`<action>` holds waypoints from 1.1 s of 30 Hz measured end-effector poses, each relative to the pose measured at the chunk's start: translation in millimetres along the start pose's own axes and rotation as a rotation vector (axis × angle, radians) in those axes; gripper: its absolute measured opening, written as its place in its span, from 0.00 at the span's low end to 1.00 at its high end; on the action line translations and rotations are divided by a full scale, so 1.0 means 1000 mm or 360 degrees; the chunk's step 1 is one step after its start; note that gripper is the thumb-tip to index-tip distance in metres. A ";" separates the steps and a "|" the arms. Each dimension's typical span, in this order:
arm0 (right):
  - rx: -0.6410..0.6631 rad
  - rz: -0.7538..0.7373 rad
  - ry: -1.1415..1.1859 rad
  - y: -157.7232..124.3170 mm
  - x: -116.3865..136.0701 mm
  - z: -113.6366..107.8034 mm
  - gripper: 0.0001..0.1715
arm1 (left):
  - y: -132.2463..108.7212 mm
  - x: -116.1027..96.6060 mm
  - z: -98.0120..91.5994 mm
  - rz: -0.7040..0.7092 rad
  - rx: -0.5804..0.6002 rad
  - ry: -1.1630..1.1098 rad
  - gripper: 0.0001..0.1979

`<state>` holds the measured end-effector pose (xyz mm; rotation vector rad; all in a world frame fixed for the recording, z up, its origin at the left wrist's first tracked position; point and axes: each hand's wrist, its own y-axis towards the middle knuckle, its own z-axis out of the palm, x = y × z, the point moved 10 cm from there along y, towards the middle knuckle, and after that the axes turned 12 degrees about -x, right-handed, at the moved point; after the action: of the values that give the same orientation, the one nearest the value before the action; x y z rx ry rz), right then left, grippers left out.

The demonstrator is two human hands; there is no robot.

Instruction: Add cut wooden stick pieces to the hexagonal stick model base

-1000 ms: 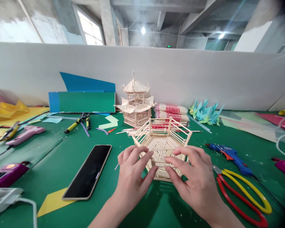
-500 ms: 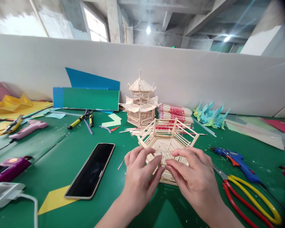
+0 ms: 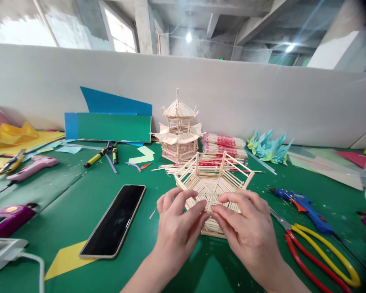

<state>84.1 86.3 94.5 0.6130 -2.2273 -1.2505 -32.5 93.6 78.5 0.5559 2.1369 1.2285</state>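
A six-sided frame of thin wooden sticks [image 3: 212, 185] stands on the green table, with a slatted floor and raised rails on its far side and flanks. My left hand [image 3: 181, 221] is closed in a pinch at its near edge. Close beside those fingertips, my right hand [image 3: 247, 221] pinches the same near edge. The fingers cover the exact spot they grip, so a separate small stick there cannot be made out. Behind the frame rises a finished-looking stick pagoda [image 3: 179, 132] with two roof tiers.
Bundled sticks [image 3: 224, 142] lie behind the frame. Right of my hands are red-and-yellow-handled pliers or cutters [image 3: 317, 240] and a blue glue gun [image 3: 308, 209]. To the left lie a phone [image 3: 114, 221], yellow paper [image 3: 65, 258] and a pink glue gun [image 3: 35, 167]. Folded paper [image 3: 270, 147] stands at back right.
The whole view has shifted slightly, so things appear a little further left. Both hands keep their pinch at the frame's near edge, with hardly any movement against it.
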 end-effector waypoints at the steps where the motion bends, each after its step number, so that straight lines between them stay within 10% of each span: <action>1: -0.0001 0.0003 0.0001 0.000 0.000 0.000 0.05 | 0.000 0.000 0.000 0.0003 0.0007 -0.0003 0.07; 22: 0.0026 0.0009 -0.0017 -0.005 -0.012 -0.018 0.14 | 0.004 -0.001 0.002 0.0004 0.0102 -0.0006 0.07; 33: 0.0042 0.0660 0.0193 -0.050 -0.080 -0.031 0.12 | 0.006 -0.003 0.008 0.0094 0.0187 0.0008 0.07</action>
<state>171.8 90.8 48.5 0.2101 -2.1302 -0.9484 -24.6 99.1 81.6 0.6713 2.2215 1.1416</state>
